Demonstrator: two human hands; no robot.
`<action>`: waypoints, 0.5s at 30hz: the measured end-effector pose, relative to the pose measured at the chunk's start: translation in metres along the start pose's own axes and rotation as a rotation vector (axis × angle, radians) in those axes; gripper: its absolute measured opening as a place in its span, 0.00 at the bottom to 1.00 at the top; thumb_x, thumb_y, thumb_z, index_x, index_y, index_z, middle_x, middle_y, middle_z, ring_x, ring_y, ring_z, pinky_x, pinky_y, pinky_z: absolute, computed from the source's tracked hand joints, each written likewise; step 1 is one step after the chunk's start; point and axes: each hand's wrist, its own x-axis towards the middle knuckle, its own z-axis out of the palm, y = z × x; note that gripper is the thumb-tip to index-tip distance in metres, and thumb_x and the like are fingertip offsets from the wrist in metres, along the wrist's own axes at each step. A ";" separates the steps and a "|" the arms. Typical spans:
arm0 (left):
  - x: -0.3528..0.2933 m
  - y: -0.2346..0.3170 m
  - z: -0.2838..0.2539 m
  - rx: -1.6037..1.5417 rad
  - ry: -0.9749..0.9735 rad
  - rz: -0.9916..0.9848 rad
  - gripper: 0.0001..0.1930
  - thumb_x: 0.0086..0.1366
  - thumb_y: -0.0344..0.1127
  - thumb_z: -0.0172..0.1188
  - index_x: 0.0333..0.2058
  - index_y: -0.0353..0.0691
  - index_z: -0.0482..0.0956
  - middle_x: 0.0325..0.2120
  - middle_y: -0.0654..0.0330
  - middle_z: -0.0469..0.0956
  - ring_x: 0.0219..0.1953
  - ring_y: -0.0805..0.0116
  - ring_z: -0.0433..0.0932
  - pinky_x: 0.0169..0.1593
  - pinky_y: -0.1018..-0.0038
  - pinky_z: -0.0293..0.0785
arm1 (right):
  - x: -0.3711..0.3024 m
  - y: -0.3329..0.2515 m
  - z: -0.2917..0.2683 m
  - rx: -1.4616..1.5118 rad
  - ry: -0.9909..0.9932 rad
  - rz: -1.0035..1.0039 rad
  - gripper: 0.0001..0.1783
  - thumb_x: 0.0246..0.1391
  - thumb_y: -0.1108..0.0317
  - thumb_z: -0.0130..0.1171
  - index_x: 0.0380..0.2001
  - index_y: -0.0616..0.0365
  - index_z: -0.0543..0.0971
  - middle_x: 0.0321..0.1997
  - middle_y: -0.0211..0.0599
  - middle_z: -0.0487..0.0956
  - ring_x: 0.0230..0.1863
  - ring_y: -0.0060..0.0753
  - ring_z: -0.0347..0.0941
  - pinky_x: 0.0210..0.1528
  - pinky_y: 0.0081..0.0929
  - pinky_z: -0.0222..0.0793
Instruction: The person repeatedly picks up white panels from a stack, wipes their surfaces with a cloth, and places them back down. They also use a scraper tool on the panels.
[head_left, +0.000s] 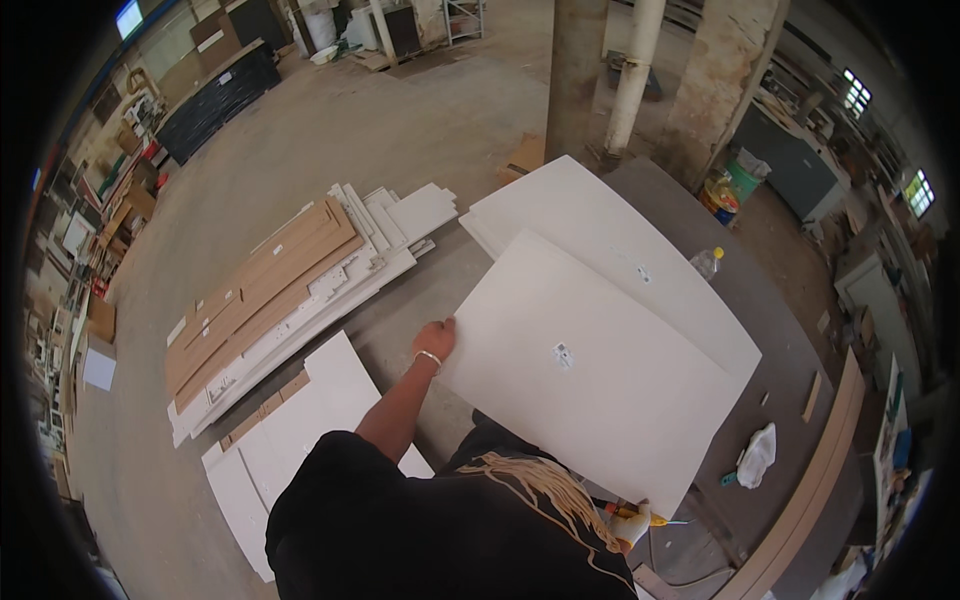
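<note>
A white panel (590,370) with a small printed label lies tilted across the work table in front of me. My left hand (435,340), bare with a bracelet at the wrist, grips its left edge. At the panel's near right corner is my right hand (630,523), in a pale glove and partly hidden by my body. Its fingers are closed around a yellow tool (657,520) with a thin tip, whose exact kind I cannot make out. The thumb touches the panel's edge. Under this panel lies another white panel (620,240), also labelled.
Stacked wood-coloured and white boards (270,280) stand to the left, with more white panels (300,440) nearer me. On the dark table (790,340) are a clear bottle (707,262) and a white cloth (757,456). Long brown strips (815,470) run along its right side. Pillars (575,80) rise beyond.
</note>
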 end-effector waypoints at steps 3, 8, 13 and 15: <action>0.057 0.035 0.005 0.014 -0.005 0.051 0.33 0.72 0.61 0.43 0.37 0.34 0.86 0.41 0.38 0.83 0.48 0.35 0.80 0.55 0.49 0.74 | 0.012 0.014 0.037 0.031 -0.017 -0.023 0.21 0.59 0.72 0.50 0.57 0.53 0.70 0.57 0.39 0.75 0.57 0.48 0.75 0.55 0.55 0.77; 0.181 0.095 0.033 0.116 -0.040 0.242 0.29 0.74 0.55 0.43 0.37 0.34 0.85 0.38 0.37 0.83 0.43 0.35 0.82 0.52 0.47 0.76 | 0.011 0.031 0.149 0.063 0.143 -0.106 0.14 0.64 0.71 0.57 0.52 0.53 0.72 0.47 0.36 0.79 0.46 0.42 0.79 0.44 0.48 0.81; 0.308 0.138 0.057 0.401 -0.155 0.521 0.26 0.76 0.49 0.40 0.43 0.34 0.83 0.37 0.32 0.82 0.43 0.32 0.82 0.48 0.43 0.78 | 0.017 0.026 0.261 0.013 0.259 -0.230 0.10 0.63 0.70 0.61 0.45 0.52 0.72 0.33 0.34 0.80 0.28 0.38 0.81 0.25 0.40 0.79; 0.340 0.151 0.068 0.379 -0.158 0.409 0.28 0.77 0.54 0.39 0.42 0.38 0.83 0.33 0.34 0.83 0.42 0.30 0.81 0.45 0.42 0.78 | 0.020 0.024 0.292 -0.077 0.354 -0.248 0.10 0.62 0.70 0.61 0.43 0.52 0.72 0.30 0.36 0.79 0.23 0.39 0.80 0.22 0.37 0.80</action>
